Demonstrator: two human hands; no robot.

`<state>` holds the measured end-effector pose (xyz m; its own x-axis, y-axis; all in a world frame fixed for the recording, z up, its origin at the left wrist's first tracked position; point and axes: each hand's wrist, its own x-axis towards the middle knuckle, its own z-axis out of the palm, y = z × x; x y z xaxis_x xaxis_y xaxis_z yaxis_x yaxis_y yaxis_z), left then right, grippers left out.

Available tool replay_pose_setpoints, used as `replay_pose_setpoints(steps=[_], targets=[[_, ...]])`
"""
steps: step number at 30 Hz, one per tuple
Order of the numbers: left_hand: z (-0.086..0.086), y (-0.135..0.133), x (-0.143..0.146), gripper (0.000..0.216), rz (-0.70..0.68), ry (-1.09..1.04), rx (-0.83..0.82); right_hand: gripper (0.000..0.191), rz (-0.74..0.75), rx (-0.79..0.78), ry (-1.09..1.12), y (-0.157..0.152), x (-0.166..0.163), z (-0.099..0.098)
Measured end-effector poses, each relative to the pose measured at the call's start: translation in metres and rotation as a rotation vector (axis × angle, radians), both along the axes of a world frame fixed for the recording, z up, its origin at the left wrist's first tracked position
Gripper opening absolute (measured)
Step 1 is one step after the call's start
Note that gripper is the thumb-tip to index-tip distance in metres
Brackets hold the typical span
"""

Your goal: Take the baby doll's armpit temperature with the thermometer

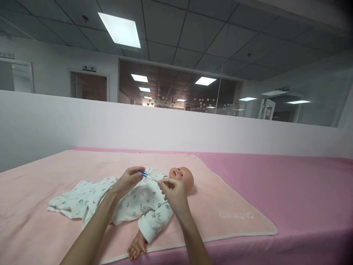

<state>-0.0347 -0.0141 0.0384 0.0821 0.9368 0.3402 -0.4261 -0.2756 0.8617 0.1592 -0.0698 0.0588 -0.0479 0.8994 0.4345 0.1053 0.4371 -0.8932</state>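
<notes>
Above a baby doll's chest, both hands hold a slim thermometer with a blue end and a clear, whitish shaft. My left hand pinches the blue end between thumb and fingers. At the other end, my right hand has its fingertips closed on the shaft. Below them the baby doll lies on its back, its head to the right. It wears a white printed outfit, which spreads out to the left. One doll hand sticks out of a cuff near the front. My right hand hides part of the doll's face and neck.
A peach blanket with a pale border lies under the doll, over a pink table cover. Behind the table runs a low white partition. Beyond it are a wide window and a doorway.
</notes>
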Motion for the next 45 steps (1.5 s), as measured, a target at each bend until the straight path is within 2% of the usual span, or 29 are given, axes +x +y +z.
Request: replay_pose_setpoints(steps=[3,5,7,9,12,14,16,19,21,22,24,26,28,29,32,36,39,43,45], targets=[[-0.006,0.006,0.022,0.012,-0.03,-0.237,-0.017,0.028,0.054,-0.052,0.256,0.01,-0.007,-0.002],[-0.017,0.01,0.027,0.011,-0.09,-0.296,-0.073,0.031,0.071,-0.063,0.36,0.016,-0.013,-0.004],[-0.027,0.012,0.027,0.012,-0.182,-0.265,-0.116,0.033,0.127,-0.06,0.309,0.022,-0.018,-0.005],[-0.034,0.012,0.026,0.015,-0.273,-0.217,-0.119,0.035,0.215,-0.031,0.147,0.026,-0.019,0.0],[-0.032,0.007,0.028,0.025,-0.331,-0.23,-0.103,0.035,0.345,0.027,-0.047,0.031,-0.01,0.022],[-0.026,0.004,0.029,0.028,-0.321,-0.308,-0.12,0.036,0.403,0.03,-0.036,0.033,0.001,0.042],[-0.021,0.003,0.028,0.028,-0.268,-0.419,-0.139,0.037,0.367,0.081,-0.047,0.032,0.013,0.056],[-0.019,0.009,0.025,0.025,-0.085,-0.518,-0.129,0.039,0.234,0.191,-0.241,0.027,0.035,0.058],[-0.024,0.015,0.028,0.022,0.086,-0.409,-0.112,0.038,0.135,0.235,-0.356,0.02,0.055,0.045],[-0.027,0.018,0.031,0.022,0.169,-0.274,-0.091,0.037,0.065,0.253,-0.398,0.017,0.067,0.034],[-0.034,0.021,0.042,0.025,0.319,0.142,0.016,0.034,-0.065,0.295,-0.537,0.009,0.091,0.005],[-0.039,0.02,0.056,0.032,0.4,0.65,0.19,0.028,-0.127,0.347,-0.739,0.005,0.112,-0.029],[-0.042,0.016,0.066,0.04,0.477,0.984,0.282,0.024,-0.088,0.365,-0.927,0.004,0.128,-0.06],[-0.042,0.014,0.07,0.042,0.507,1.081,0.303,0.025,-0.112,0.347,-0.971,0.006,0.134,-0.073],[-0.04,0.011,0.071,0.035,0.527,1.171,0.3,0.029,-0.15,0.298,-0.949,0.016,0.146,-0.094],[-0.035,0.016,0.067,0.027,0.486,1.187,0.262,0.035,-0.148,0.264,-0.838,0.031,0.158,-0.105],[-0.029,0.021,0.067,0.024,0.436,1.242,0.255,0.043,-0.249,0.295,-0.692,0.036,0.163,-0.113],[-0.025,0.024,0.068,0.021,0.382,1.228,0.23,0.045,-0.444,0.362,-0.48,0.026,0.14,-0.107],[-0.027,0.024,0.068,0.021,0.391,1.154,0.229,0.042,-0.392,0.426,-0.464,0.019,0.112,-0.093]])
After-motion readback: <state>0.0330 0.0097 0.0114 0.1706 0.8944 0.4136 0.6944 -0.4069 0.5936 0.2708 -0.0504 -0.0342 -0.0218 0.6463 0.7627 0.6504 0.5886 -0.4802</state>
